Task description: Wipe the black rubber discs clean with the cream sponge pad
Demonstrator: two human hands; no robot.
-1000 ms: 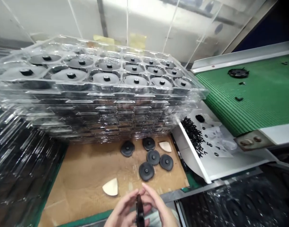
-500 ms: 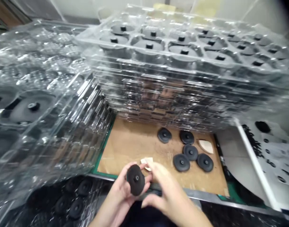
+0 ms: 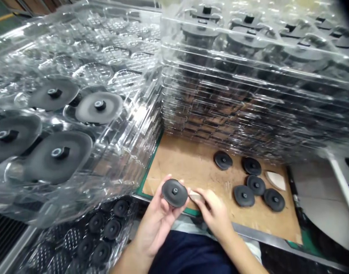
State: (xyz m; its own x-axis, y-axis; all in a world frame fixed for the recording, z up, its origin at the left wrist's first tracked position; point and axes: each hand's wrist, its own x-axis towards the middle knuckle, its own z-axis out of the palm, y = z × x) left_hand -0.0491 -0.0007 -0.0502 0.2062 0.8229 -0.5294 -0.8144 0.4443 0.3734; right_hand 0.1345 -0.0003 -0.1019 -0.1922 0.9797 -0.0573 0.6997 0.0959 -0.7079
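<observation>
My left hand (image 3: 154, 224) holds a black rounded disc (image 3: 168, 195) by its edge, with the short hollow stub at its centre facing up. My right hand (image 3: 217, 215) pinches a small flat off-white piece (image 3: 196, 196) close to the disc's right edge; whether the two touch I cannot tell. What the pale piece is made of does not show. Beyond and to the right, several similar black discs (image 3: 244, 196) lie stub up on a brown cardboard sheet (image 3: 185, 160). Another off-white piece (image 3: 276, 180), with a curved edge, lies near them.
Tall stacks of clear plastic trays (image 3: 214, 87) wall off the back. More stacked trays (image 3: 120, 140) stand at the left, with black discs (image 3: 60, 154) in the top one. A lower tray of discs (image 3: 111, 228) sits at bottom left. A white panel edge (image 3: 341, 182) rises at the right.
The view has swung left. The disc in my left hand has tipped to face up more. My right hand, spread near the pale piece before, now has its fingers closed on it.
</observation>
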